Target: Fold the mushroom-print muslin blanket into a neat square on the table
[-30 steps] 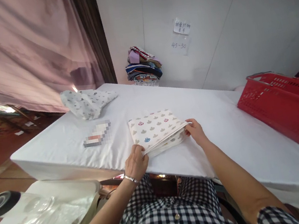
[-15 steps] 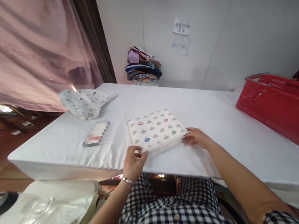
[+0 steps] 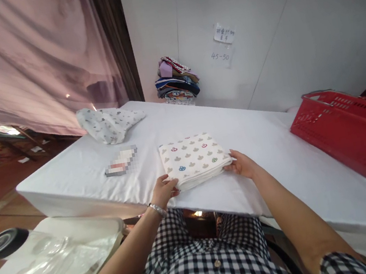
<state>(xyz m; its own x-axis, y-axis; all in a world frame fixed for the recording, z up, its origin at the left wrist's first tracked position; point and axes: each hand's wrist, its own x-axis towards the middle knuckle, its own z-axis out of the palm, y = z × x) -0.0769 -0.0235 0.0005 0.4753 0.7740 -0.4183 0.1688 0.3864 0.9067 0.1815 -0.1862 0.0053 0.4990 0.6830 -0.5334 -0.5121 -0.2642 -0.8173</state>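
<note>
A folded white cloth with grey, red, blue and green mushroom-like prints lies flat on the white-covered table in front of me. Its layers show along the near edge. At the near left corner my left hand is closed on the cloth, thumb above and fingers lower down. My right hand pinches the near right corner, with some fingertips hidden under or behind the fabric.
A phone-like object, blurred out, lies left of the cloth, and a crumpled printed cloth behind it. Folded fabrics are piled by the wall. A red basket stands right. A clear plastic bag sits on a lower surface at left.
Both hands stay at the near corners of the folded cloth, and my left fingers have shifted slightly at theirs. The whole view has moved a little.
</note>
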